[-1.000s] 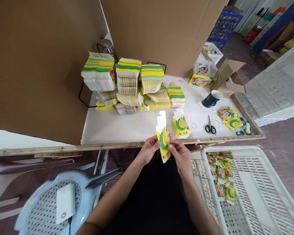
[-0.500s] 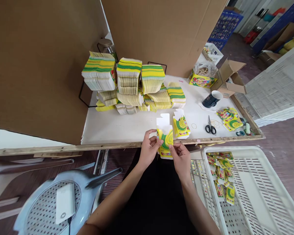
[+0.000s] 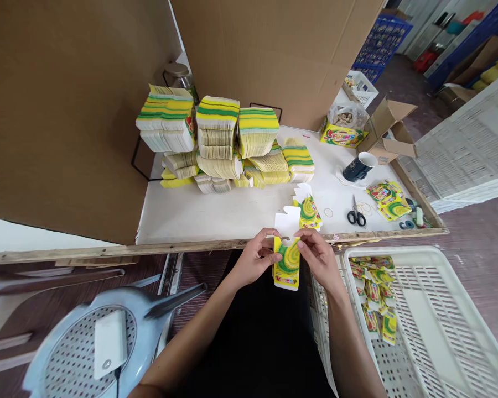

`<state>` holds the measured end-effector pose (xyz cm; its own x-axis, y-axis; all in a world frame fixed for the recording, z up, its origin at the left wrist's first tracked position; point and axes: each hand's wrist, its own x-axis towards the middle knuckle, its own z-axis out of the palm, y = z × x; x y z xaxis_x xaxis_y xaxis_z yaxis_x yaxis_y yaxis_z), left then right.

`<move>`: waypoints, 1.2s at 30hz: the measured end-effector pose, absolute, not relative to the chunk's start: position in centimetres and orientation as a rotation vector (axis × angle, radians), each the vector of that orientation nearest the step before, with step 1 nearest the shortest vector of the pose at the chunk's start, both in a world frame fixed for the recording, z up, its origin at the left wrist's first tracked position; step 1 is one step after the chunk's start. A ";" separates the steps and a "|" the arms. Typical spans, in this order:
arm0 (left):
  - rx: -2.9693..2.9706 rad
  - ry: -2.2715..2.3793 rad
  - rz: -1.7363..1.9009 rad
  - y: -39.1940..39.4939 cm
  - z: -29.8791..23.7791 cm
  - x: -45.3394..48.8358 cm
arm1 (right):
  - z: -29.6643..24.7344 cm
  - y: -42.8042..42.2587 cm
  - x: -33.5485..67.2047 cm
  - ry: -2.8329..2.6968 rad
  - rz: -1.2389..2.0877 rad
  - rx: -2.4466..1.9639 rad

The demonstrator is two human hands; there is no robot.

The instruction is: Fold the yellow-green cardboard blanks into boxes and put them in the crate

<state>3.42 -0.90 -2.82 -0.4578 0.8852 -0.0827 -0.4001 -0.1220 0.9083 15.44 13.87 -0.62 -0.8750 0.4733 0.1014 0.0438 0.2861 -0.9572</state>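
A small yellow and green crayon-style carton (image 3: 287,264) hangs upright at the table's front edge, its white top flaps standing up. My left hand (image 3: 257,257) grips its left side, thumb on the printed front. My right hand (image 3: 316,255) pinches the upper right edge near the opening. Just behind, another carton (image 3: 309,212) with raised white flaps lies on the white table (image 3: 199,215). Bundled stacks of flat printed cartons (image 3: 218,130) are piled further back.
Black-handled scissors (image 3: 356,214), a dark mug (image 3: 359,167) and loose flat cartons (image 3: 392,201) lie to the right. A white plastic basket (image 3: 444,309) with several filled-looking cartons (image 3: 373,293) stands below right. On the left is a blue-grey stool (image 3: 83,354) bearing a white power bank (image 3: 110,344).
Both hands and the carton have moved slightly right and toward me. My right hand has shifted from the carton's lower right side up to its top edge.
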 end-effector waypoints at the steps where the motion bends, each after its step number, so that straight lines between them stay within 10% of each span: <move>1: 0.623 1.181 1.733 -0.9 -2.8 3.5 | -0.5 14.0 15.5 -2.227 1.595 -0.462; 36: 0.666 1.273 1.681 -0.7 -3.0 3.4 | -0.9 13.5 15.2 -2.471 1.367 -0.701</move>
